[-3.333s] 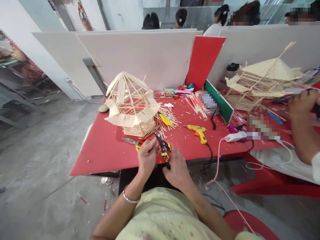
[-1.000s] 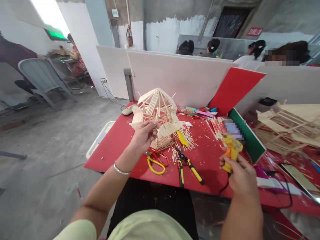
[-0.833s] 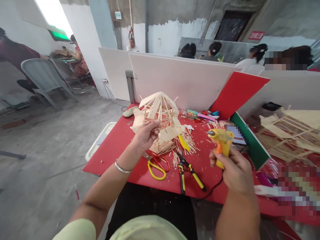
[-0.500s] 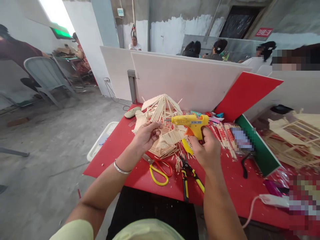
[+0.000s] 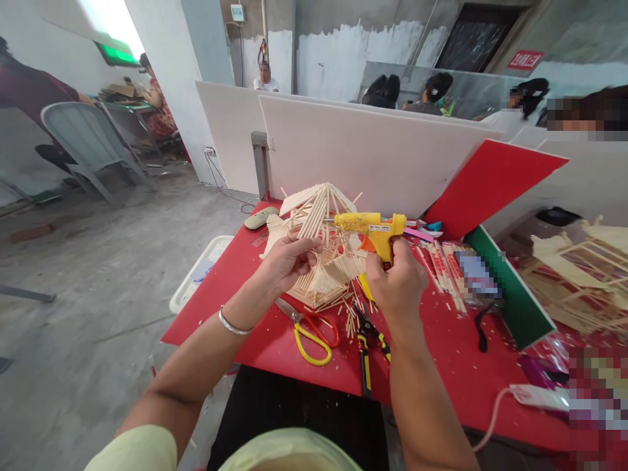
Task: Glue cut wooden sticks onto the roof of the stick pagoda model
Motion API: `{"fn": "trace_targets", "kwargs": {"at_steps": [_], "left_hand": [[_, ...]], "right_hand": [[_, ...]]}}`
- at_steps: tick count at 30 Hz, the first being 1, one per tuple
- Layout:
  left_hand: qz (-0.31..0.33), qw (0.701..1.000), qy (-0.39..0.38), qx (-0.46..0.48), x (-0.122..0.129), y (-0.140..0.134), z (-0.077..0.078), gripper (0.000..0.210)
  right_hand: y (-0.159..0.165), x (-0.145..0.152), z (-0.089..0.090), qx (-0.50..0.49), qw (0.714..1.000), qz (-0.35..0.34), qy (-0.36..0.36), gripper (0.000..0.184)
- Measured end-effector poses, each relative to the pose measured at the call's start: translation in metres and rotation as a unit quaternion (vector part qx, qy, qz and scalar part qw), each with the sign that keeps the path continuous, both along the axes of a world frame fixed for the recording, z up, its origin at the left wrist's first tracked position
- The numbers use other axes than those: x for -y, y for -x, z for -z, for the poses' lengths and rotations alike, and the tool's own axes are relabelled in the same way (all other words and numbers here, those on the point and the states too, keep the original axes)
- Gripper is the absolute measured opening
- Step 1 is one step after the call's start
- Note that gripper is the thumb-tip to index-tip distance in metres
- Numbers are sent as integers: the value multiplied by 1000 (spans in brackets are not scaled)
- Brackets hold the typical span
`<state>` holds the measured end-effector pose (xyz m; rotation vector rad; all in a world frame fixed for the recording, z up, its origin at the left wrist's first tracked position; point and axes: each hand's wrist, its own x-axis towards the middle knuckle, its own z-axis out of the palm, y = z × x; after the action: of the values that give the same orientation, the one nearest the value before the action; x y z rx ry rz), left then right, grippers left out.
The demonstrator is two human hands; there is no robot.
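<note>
My right hand (image 5: pixel 398 278) grips a yellow hot glue gun (image 5: pixel 370 226), fingers wrapped round its handle by the orange trigger. The gun's nozzle points left, at the sloping roof sticks of a pavilion model (image 5: pixel 318 212) built from thin wooden sticks. My left hand (image 5: pixel 293 261), with a silver bangle on the wrist, is closed in a pinch by the lower ends of those sticks. What its fingertips hold is too small to make out. Below the model lie scissors (image 5: pixel 314 347) with red and yellow handles and black-and-yellow pliers (image 5: pixel 364 347).
Loose cut sticks (image 5: pixel 351 322) and bundles of sticks (image 5: pixel 444 268) lie on the red table (image 5: pixel 441 366). A beige computer mouse (image 5: pixel 261 218) sits at the far left corner. White boards (image 5: pixel 363 144) stand behind; a green board (image 5: pixel 513 288) borders the right. Other people sit beyond.
My right hand has lifted the glue gun slightly, and its nozzle now sits higher along the roof sticks. My left hand stays pinched in nearly the same place. The view has shifted a little.
</note>
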<state>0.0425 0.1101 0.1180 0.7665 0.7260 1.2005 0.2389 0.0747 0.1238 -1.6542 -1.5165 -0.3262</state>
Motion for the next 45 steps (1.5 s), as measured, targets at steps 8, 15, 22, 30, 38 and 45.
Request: {"fn": "trace_targets", "kwargs": {"at_steps": [8,15,22,30,38,45], "left_hand": [[8,1000,-12,-27,-2,4,-2,18],[5,999,-21,-47,-4,4,-3,19],[22,998,-22,-56,-7,8,-6,19],[64,996,-15,-62,-17,18,-1,17],[53,995,-16,-78,-18,18,-4,14],[63,990,-17,-121,-18,22,-8,17]], "right_hand": [[-1,1,0,-1,1000,-4,12,34],[-1,0,0,-1,1000,-1,9,34],[0,0,-1,-1,1000,-2,11,34],[0,1,0,-1,1000,-5,15,33],[0,2,0,1,1000,-4,27,29],[-1,2,2,5,1000,-5,23,28]]}}
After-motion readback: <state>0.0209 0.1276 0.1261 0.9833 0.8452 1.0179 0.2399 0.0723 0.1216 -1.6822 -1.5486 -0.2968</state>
